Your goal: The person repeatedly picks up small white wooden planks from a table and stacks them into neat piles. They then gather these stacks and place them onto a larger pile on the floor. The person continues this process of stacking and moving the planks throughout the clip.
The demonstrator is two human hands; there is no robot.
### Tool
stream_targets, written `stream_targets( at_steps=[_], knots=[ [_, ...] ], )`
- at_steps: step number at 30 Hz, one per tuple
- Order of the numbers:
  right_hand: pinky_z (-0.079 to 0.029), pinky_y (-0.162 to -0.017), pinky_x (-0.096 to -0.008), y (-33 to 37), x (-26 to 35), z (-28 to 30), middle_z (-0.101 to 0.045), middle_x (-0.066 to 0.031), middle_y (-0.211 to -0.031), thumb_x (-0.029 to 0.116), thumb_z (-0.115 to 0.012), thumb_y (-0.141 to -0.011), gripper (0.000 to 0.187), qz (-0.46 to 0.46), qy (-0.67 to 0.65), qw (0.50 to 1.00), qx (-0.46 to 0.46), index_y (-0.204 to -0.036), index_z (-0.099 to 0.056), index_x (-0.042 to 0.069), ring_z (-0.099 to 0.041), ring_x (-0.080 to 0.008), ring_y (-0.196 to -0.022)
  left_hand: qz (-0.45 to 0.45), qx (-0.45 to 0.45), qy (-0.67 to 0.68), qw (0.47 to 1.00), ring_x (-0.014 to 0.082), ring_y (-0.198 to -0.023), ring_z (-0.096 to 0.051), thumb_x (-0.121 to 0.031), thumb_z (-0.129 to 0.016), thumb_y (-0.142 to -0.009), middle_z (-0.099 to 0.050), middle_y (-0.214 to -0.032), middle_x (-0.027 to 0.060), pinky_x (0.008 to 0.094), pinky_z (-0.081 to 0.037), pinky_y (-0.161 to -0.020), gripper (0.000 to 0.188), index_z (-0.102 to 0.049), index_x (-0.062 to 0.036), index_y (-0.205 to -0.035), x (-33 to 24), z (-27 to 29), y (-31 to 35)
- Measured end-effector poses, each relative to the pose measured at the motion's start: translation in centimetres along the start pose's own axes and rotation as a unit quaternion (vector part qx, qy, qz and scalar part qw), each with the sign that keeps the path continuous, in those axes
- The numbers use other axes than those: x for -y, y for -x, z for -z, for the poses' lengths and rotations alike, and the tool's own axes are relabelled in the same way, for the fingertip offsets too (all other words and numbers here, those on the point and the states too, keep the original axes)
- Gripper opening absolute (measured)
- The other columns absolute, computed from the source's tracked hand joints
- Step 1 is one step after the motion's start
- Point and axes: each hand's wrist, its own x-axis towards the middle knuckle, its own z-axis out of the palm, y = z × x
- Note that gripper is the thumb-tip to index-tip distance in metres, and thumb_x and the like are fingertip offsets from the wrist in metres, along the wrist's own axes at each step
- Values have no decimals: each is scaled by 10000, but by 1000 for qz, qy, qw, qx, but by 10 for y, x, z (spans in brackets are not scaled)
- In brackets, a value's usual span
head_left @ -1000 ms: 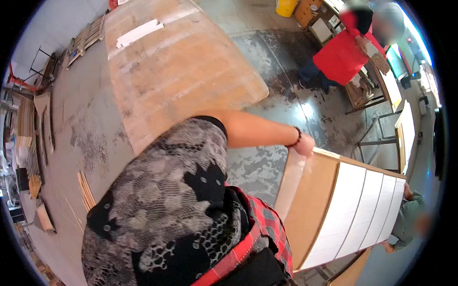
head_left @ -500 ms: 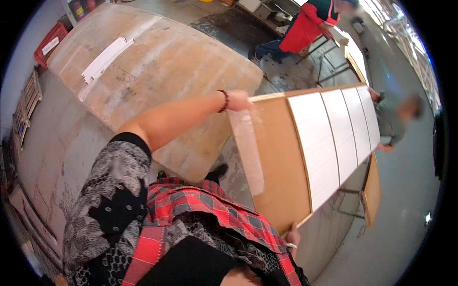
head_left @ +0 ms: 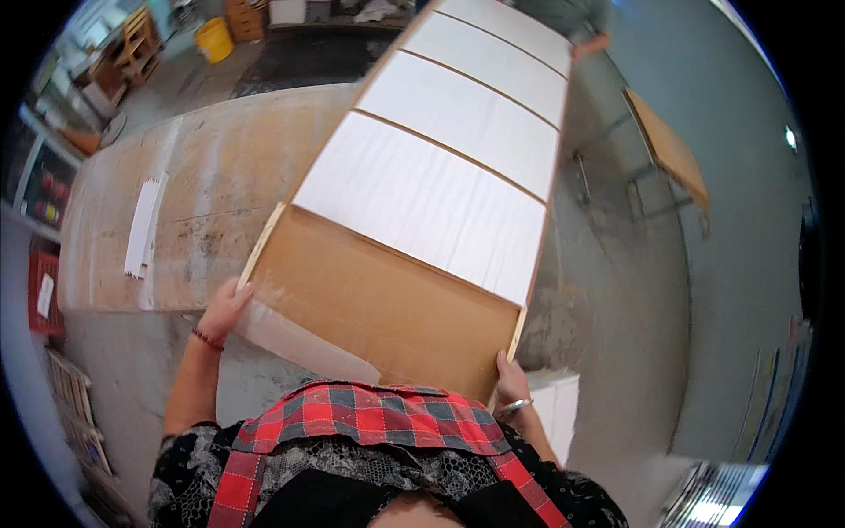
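A long brown board (head_left: 378,290) with raised wooden edge strips stretches away from me. Several white panels (head_left: 431,189) lie on it in a row, with thin brown gaps between them; its near end is bare brown. My left hand (head_left: 224,310) grips the board's left edge near the end, a beaded bracelet on the wrist. Closed round the right edge is my right hand (head_left: 510,387), wearing a silver bangle. At the far right side, another person's hand (head_left: 590,46) is by the board. A pale translucent strip (head_left: 308,339) hangs along the near left end.
Left of the board stands a big stained wooden table (head_left: 220,176) with white strips (head_left: 143,227) on it. On the right is a tan board on a metal stand (head_left: 669,150). A white panelled piece (head_left: 556,414) sits low beside my right arm. A yellow bucket (head_left: 213,40) stands far left.
The board has swung from pointing right to pointing ahead of me, and my view has turned with it. Both my hands keep hold of its near end.
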Motion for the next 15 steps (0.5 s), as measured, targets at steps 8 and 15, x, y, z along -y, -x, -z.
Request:
stream_targets(
  at_steps=[8, 15],
  knots=[
    [-453, -755, -308, -27, 59, -13, -648, -67, -970, 326, -499, -979, 383, -20, -106, 986, 128, -1092, -602, -26, -567, -142, -862, 82, -19, 15, 996, 52, -690, -418, -297, -531, -959, -487, -755, -70, 253, -357, -578, 255, -588, -49, -942, -8, -4, -9],
    [-483, -728, -457, -83, 121, -10, -660, -240, -896, 475, -508, -888, 555, 84, 119, 985, 88, -932, -596, -71, -638, -366, -805, 179, -29, 2, 983, 102, -724, -457, -363, -527, -958, -498, -804, -19, 262, -364, -617, 311, -587, -62, -1009, -77, -20, -31]
  ],
)
